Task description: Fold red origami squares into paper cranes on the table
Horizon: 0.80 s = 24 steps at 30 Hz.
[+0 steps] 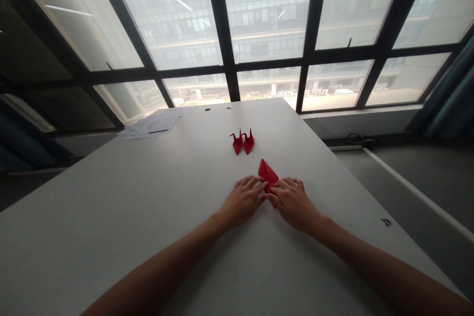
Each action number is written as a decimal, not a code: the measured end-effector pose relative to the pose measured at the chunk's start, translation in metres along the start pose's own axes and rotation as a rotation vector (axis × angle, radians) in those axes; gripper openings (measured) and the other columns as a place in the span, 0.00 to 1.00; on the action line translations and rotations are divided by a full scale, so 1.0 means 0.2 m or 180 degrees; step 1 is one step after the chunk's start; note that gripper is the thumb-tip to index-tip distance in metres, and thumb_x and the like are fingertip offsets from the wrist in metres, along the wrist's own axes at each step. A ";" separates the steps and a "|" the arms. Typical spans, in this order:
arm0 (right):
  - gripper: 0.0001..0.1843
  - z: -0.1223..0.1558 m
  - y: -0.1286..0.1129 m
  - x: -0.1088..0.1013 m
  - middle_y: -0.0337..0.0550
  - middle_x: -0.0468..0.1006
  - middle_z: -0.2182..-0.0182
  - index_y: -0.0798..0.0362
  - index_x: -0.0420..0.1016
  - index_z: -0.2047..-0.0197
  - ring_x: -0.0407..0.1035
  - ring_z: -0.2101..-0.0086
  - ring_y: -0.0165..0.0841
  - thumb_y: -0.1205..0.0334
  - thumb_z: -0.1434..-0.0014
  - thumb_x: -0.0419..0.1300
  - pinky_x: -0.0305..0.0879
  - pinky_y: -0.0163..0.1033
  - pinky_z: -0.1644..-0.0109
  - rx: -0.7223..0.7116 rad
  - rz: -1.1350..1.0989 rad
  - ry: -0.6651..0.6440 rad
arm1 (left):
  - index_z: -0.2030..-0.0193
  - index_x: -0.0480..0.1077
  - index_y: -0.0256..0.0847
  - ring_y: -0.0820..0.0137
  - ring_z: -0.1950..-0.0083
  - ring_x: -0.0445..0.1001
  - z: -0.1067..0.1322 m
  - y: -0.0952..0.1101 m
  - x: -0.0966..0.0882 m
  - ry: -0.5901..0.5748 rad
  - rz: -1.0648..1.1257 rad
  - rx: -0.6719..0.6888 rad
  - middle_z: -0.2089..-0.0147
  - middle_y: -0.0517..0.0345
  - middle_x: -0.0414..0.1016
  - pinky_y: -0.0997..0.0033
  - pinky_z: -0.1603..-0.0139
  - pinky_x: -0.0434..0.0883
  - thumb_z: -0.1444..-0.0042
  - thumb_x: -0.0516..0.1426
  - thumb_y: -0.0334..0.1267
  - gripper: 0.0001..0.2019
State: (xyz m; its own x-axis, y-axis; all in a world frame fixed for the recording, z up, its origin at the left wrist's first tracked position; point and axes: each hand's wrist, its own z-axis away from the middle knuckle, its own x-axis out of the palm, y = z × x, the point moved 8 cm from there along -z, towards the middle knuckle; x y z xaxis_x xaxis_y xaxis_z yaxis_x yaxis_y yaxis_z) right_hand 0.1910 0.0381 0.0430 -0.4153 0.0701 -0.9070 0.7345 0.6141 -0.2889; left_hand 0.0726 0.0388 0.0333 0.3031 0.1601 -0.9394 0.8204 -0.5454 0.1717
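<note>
A folded piece of red paper (267,173) lies flat on the white table (111,217), its point aimed away from me. My left hand (242,201) and my right hand (292,201) both rest on its near end, fingertips pressed down on the paper and meeting in the middle. The near part of the paper is hidden under my fingers. Two finished red paper cranes (243,141) stand side by side a little farther back on the table.
A loose stack of white sheets (155,124) lies at the far left corner of the table. The table's right edge drops to a grey floor. Large windows with dark frames (229,66) rise behind the table's far edge.
</note>
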 end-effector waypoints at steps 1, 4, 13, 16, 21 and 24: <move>0.24 0.00 -0.02 -0.01 0.48 0.80 0.58 0.49 0.79 0.59 0.68 0.52 0.41 0.51 0.28 0.43 0.55 0.51 0.42 -0.0085 -0.0195 -0.0044 | 0.36 0.65 0.48 0.60 0.33 0.62 0.00 -0.02 0.01 -0.0007 0.0061 -0.0029 0.36 0.53 0.68 0.55 0.33 0.60 0.30 0.48 0.45 0.19; 0.21 -0.01 -0.03 -0.03 0.43 0.81 0.59 0.48 0.79 0.62 0.70 0.55 0.37 0.56 0.28 0.46 0.58 0.45 0.45 -0.0369 -0.0787 -0.0083 | 0.37 0.67 0.48 0.62 0.31 0.60 -0.01 -0.08 0.02 -0.0048 0.0290 -0.0091 0.35 0.56 0.68 0.57 0.31 0.57 0.30 0.47 0.45 0.19; 0.11 -0.06 0.17 0.01 0.41 0.78 0.49 0.43 0.79 0.52 0.66 0.47 0.40 0.61 0.39 0.64 0.57 0.48 0.42 -0.0505 -0.0814 0.0170 | 0.38 0.69 0.50 0.56 0.33 0.62 -0.01 -0.08 0.02 -0.0089 0.0487 0.0048 0.37 0.54 0.70 0.52 0.32 0.58 0.41 0.60 0.54 0.26; 0.07 -0.06 0.16 0.03 0.40 0.79 0.52 0.42 0.81 0.57 0.67 0.48 0.40 0.58 0.38 0.64 0.57 0.49 0.44 -0.0530 -0.0733 0.0103 | 0.41 0.72 0.51 0.59 0.38 0.66 -0.01 -0.06 0.01 -0.0052 0.0492 0.0098 0.40 0.54 0.71 0.56 0.35 0.62 0.40 0.60 0.51 0.21; 0.10 -0.07 0.14 0.02 0.41 0.80 0.55 0.43 0.82 0.59 0.68 0.50 0.38 0.57 0.34 0.58 0.57 0.48 0.43 -0.0585 -0.0619 0.0132 | 0.45 0.74 0.52 0.63 0.45 0.70 -0.02 -0.02 -0.02 0.0001 0.0566 0.0163 0.47 0.56 0.74 0.61 0.41 0.66 0.34 0.55 0.45 0.13; 0.12 -0.09 0.15 0.03 0.41 0.80 0.57 0.45 0.81 0.59 0.69 0.53 0.37 0.59 0.32 0.55 0.58 0.46 0.44 -0.0453 -0.0496 0.0158 | 0.45 0.75 0.52 0.65 0.46 0.70 -0.02 -0.03 -0.01 0.0053 0.0649 0.0127 0.48 0.56 0.74 0.63 0.42 0.67 0.33 0.53 0.41 0.13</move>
State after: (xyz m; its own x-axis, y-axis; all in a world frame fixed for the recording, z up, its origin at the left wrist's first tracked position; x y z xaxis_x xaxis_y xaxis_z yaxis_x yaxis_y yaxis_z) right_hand 0.2008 0.0701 0.0353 -0.5465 0.0022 -0.8374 0.5776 0.7251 -0.3751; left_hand 0.0699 0.0452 0.0359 0.4691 0.0566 -0.8813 0.7216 -0.5999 0.3455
